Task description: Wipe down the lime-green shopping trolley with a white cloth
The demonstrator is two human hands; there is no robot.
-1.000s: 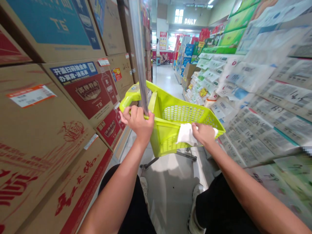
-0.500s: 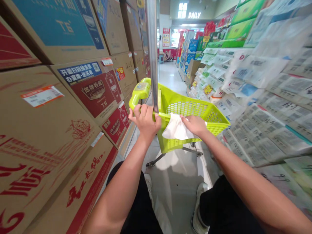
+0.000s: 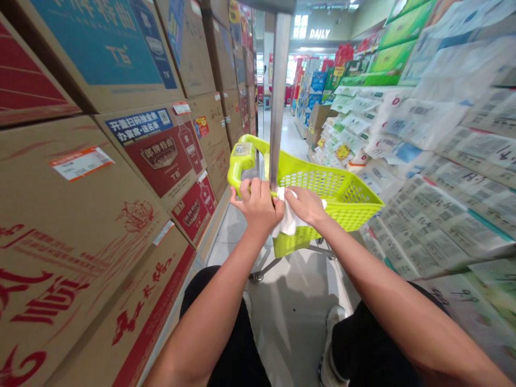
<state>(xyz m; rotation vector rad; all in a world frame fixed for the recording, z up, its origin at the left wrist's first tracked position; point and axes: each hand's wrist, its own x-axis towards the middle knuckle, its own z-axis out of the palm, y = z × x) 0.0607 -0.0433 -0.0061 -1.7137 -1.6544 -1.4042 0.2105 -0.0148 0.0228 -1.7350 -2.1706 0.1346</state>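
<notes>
A lime-green shopping cart (image 3: 326,180) with a perforated basket stands in front of me. My left hand (image 3: 260,204) is wrapped over its near edge, by the handle end (image 3: 242,158). In my right hand (image 3: 306,206) is a white cloth (image 3: 288,217), pressed on the same edge right beside the left hand. The cloth hangs down over the cart's near side. A metal pole (image 3: 280,102) rises from the cart's near edge just beyond my hands. The fingertips of my right hand are hidden behind the cloth and the edge.
Stacked cardboard cartons (image 3: 92,226) with price tags line the left side. Plastic-wrapped packs (image 3: 455,193) are piled along the right. The tiled floor (image 3: 288,129) of the aisle runs ahead to more shelves. My shoes (image 3: 334,322) stand behind the cart.
My right hand has slid the cloth leftward along the edge, close against my left hand. The cart and pole appear slightly further right in view.
</notes>
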